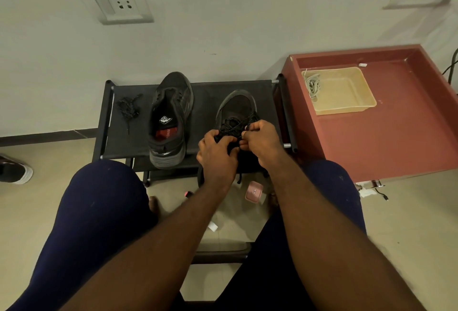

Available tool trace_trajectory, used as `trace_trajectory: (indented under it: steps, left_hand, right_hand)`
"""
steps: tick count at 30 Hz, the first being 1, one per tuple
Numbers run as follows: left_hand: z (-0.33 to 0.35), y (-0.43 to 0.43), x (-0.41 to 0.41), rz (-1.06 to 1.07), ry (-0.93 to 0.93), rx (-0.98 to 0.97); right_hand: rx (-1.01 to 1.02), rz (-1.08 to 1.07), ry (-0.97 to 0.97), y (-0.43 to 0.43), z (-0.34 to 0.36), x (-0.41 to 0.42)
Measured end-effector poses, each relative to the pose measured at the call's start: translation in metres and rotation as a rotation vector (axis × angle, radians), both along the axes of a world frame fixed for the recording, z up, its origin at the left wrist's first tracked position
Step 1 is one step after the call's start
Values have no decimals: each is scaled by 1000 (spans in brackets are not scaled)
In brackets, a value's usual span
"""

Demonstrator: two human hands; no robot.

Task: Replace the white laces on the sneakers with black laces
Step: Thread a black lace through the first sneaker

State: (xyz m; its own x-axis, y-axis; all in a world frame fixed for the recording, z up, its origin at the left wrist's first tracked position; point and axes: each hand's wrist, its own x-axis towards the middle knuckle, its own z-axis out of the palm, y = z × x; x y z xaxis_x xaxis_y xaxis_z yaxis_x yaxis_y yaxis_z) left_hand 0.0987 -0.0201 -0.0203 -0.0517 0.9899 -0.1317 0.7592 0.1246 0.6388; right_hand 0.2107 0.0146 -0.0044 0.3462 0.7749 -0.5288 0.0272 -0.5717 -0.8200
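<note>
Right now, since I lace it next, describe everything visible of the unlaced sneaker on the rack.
The unlaced sneaker is black, fabric-looking, thick-soled. Its open top shows an insole with a white logo and red patch. It stands upright on the black rack, toe toward the wall, heel overhanging the front edge. Nothing else touches it.

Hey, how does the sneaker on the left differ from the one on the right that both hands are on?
The left sneaker has no lace and gapes open, insole showing; the right sneaker carries a black lace crossing its front. The left sneaker sits untouched; the left hand and right hand work the right sneaker's lace. Both are black, toes toward the wall, on the rack.
</note>
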Motion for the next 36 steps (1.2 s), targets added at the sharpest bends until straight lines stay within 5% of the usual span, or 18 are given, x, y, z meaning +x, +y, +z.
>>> trace_trajectory:
  steps: [11, 36]
  left_hand:
    - [4, 7, 7, 35, 70, -22]
    - [15, 27, 13, -70, 228, -80]
  right_hand:
    - [4, 241, -153, 5, 4, 6]
    - [-46, 163, -174, 1, -5, 3]
